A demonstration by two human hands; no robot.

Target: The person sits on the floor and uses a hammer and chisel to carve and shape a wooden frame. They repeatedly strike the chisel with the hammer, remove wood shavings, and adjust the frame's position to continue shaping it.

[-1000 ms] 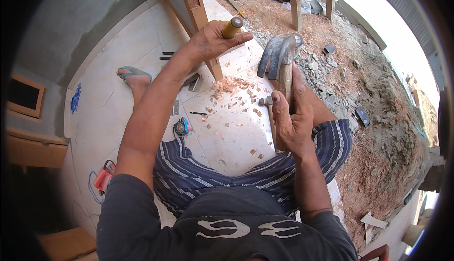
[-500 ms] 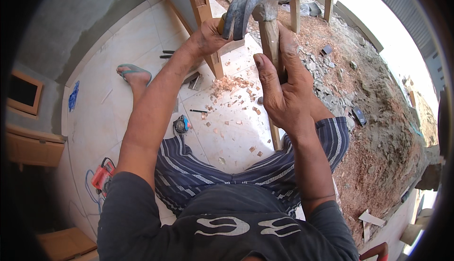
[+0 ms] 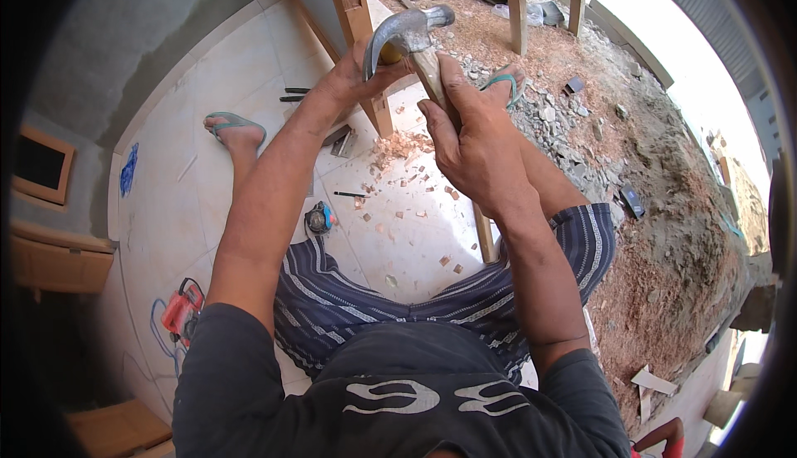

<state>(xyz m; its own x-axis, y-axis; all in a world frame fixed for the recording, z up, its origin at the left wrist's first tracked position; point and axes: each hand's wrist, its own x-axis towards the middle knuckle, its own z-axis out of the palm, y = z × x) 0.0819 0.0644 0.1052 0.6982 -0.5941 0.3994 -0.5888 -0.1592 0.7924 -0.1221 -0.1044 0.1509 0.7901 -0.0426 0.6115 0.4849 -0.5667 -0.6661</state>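
A claw hammer (image 3: 408, 33) with a worn grey metal head and wooden handle is gripped in my right hand (image 3: 477, 138), its head raised and the claw toward the left. Behind the head, my left hand (image 3: 359, 80) is closed around a yellow-handled tool (image 3: 388, 53). Most of that tool is hidden by the hammer and my fingers. My left hand is beside an upright wooden frame piece (image 3: 349, 10) with a recess cut near its top. Wood chips and shavings (image 3: 403, 147) lie on the tiles below my hands.
A tape measure (image 3: 319, 217) and a black pen-like stick (image 3: 350, 194) lie on the tiled floor between my legs. At left is a red power tool (image 3: 183, 313) with a blue cord. Rubble and earth (image 3: 656, 168) rise at right, near a wooden trestle (image 3: 516, 10).
My right hand has swung the hammer left and forward, away from me; its head now appears smaller, beside my left hand. My left hand keeps its hold on the yellow-handled tool.
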